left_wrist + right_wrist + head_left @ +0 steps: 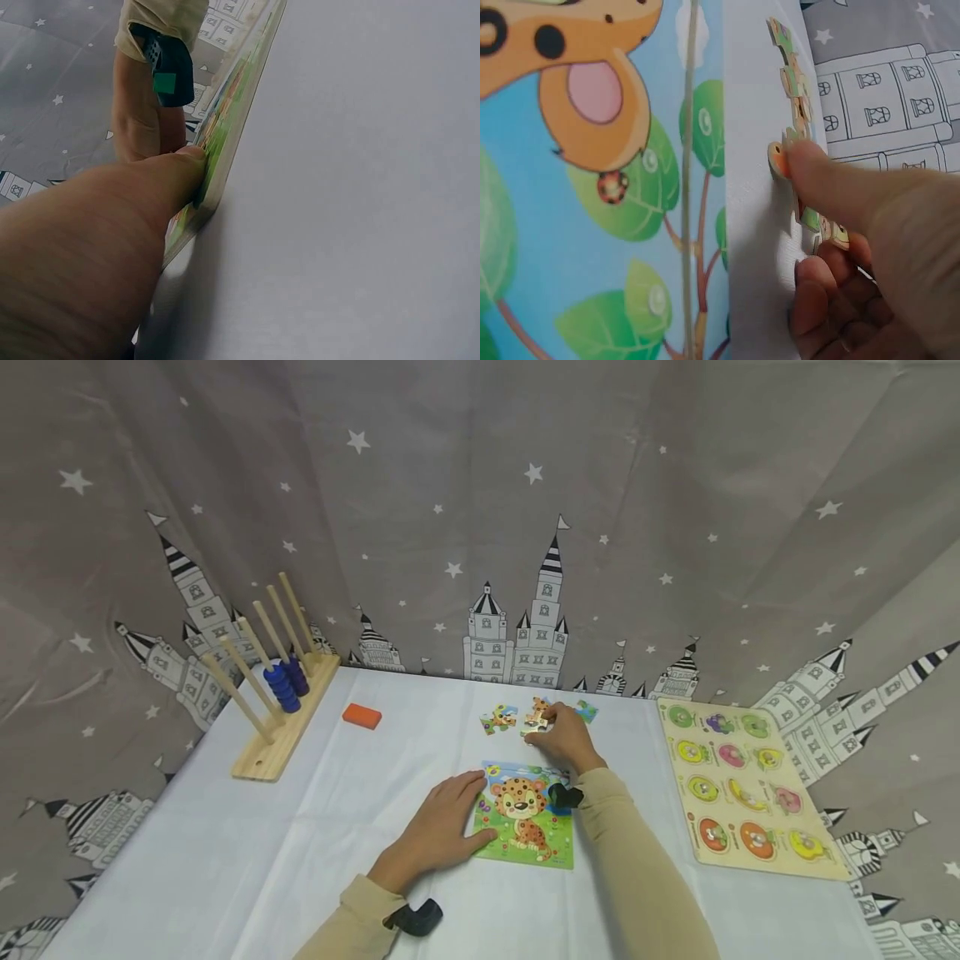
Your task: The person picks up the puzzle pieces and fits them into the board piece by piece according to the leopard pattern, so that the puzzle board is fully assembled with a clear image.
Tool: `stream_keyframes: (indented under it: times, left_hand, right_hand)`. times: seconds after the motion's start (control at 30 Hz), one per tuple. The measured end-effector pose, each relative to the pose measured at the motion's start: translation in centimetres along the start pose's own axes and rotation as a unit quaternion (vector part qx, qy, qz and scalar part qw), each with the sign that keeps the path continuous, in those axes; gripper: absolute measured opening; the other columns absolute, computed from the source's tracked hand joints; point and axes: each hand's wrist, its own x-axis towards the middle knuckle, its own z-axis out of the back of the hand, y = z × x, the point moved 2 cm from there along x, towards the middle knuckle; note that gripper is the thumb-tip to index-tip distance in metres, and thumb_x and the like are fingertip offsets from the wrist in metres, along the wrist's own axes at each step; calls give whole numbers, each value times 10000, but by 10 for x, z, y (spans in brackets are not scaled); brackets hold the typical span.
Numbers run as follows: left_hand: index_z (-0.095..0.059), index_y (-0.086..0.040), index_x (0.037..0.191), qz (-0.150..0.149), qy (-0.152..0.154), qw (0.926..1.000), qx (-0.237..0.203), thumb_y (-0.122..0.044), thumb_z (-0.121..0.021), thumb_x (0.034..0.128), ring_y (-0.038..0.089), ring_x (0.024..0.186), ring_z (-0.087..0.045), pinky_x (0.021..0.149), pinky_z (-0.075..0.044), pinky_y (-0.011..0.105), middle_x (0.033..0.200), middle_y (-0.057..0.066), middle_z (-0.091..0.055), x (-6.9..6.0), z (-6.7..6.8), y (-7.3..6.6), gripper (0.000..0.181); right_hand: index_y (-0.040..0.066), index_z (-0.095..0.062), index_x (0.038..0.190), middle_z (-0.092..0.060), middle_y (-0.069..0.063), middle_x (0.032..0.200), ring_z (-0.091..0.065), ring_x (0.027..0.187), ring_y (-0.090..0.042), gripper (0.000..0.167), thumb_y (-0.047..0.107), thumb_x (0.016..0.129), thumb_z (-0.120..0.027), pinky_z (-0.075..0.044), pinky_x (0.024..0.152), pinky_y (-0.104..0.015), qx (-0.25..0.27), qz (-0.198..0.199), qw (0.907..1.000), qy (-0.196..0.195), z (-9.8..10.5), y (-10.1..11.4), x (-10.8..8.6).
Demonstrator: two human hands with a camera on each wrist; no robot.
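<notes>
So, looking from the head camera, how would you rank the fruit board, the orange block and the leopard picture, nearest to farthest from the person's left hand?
1. Leopard picture: nearest, with the left hand touching its left side.
2. Orange block: beyond that hand, to its left.
3. Fruit board: farthest, off to the right.

long, plain beige sleeves [637, 852] run down to snug cuffs [375, 900]. small, dark, rounded devices [420, 918] are worn at both wrists; the right one bears a bright green square [164, 82].
</notes>
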Motion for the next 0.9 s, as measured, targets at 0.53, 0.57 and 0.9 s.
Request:
stream_keyframes:
  times: [0.53, 0.57, 0.9]
  left_hand:
    - [-420, -94, 1549, -5, -44, 10000, 40, -570, -655, 926, 291, 1499, -377, 1235, -330, 501, 1618, 75, -396, -2, 1, -3, 819]
    - [-417, -96, 1551, 0, -33, 10000, 47, -569, -652, 927, 290, 1501, -375, 1237, -328, 498, 1620, 74, -394, -2, 1, -2, 818]
    - [-419, -94, 1551, -1, -18, 10000, -64, -552, -659, 927, 293, 1497, -381, 1239, -322, 500, 1618, 73, -400, -3, 3, -2, 810]
  right_hand:
    - [178, -631, 1371, -634, -162, 1305, -699, 1007, -279, 413, 268, 975, -702, -579, 781, -384, 1226, 374, 9908, 445, 14, -6, -39]
    - [167, -651, 1344, -637, -165, 1285, -709, 937, -261, 376, 245, 979, -696, -577, 736, -364, 1293, 503, 9887, 571, 14, -5, -45]
    - [173, -728, 1171, -674, -50, 1040, -627, 720, -97, 210, 180, 961, -715, -525, 594, -247, 791, 1386, 9774, 1386, -3, -1, -93]
